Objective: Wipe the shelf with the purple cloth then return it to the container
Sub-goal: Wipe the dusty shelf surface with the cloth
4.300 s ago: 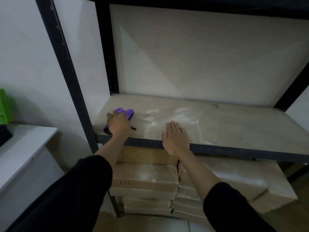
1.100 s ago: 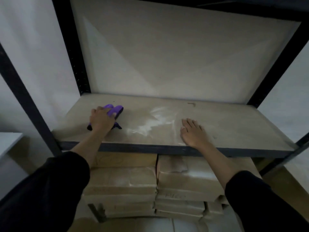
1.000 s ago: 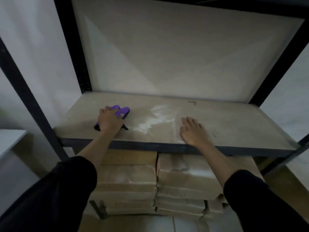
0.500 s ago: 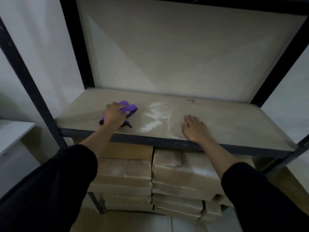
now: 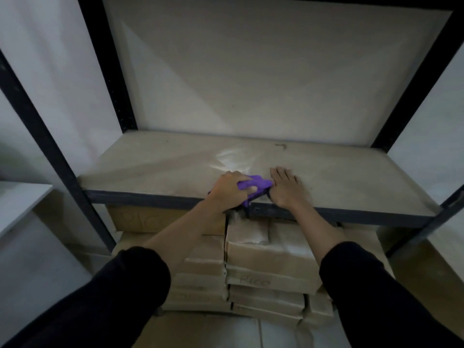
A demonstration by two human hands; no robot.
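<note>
Your left hand [image 5: 229, 190]: curled round the purple cloth [image 5: 258, 184], pressing it on the shelf [image 5: 163, 162] at the front edge.
Your right hand [image 5: 285, 189]: flat on the shelf, fingers straight, just right of the purple cloth.
Boxes [image 5: 271, 257]: stacked under the shelf.

- Storage room: a black steel rack [image 5: 50, 136] with slotted uprights carries a bare board shelf [image 5: 339, 172].
- Beneath it, brown-paper parcels [image 5: 271, 254] lie stacked in piles, some hand-marked "PICO".
- Plain white walls [image 5: 50, 59] surround the rack; a white tabletop [image 5: 17, 204] shows at the left edge.
</note>
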